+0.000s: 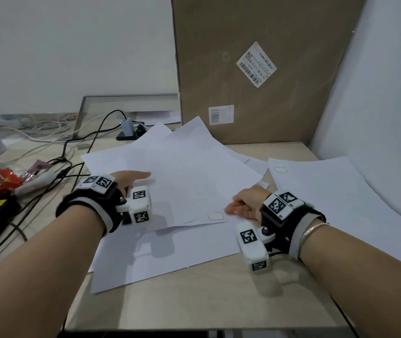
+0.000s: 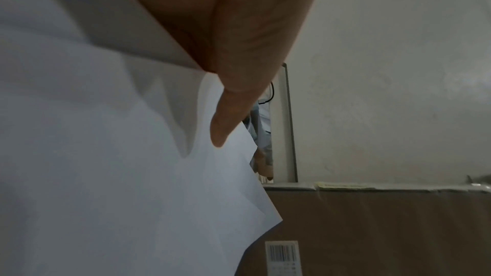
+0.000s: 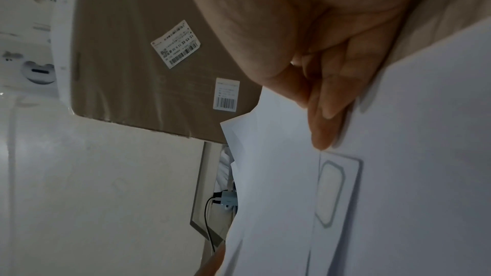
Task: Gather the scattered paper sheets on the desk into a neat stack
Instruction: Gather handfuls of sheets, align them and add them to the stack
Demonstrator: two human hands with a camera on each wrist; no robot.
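While the left hand (image 1: 131, 180) and right hand (image 1: 242, 207) pinch opposite edges of the top paper sheets (image 1: 177, 172) mid-surface, it looks like the gathering step, and next I'd guess squaring them over the stray sheet (image 1: 328, 191) off right.

place: office or home desk | evidence: beige desk (image 1: 194, 301); charger on power strip (image 1: 128, 130); tangled cables (image 1: 48, 132); labelled cardboard box (image 1: 255, 32) against white wall

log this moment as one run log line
left hand holds sheets | right hand holds sheets | stack not yet neat
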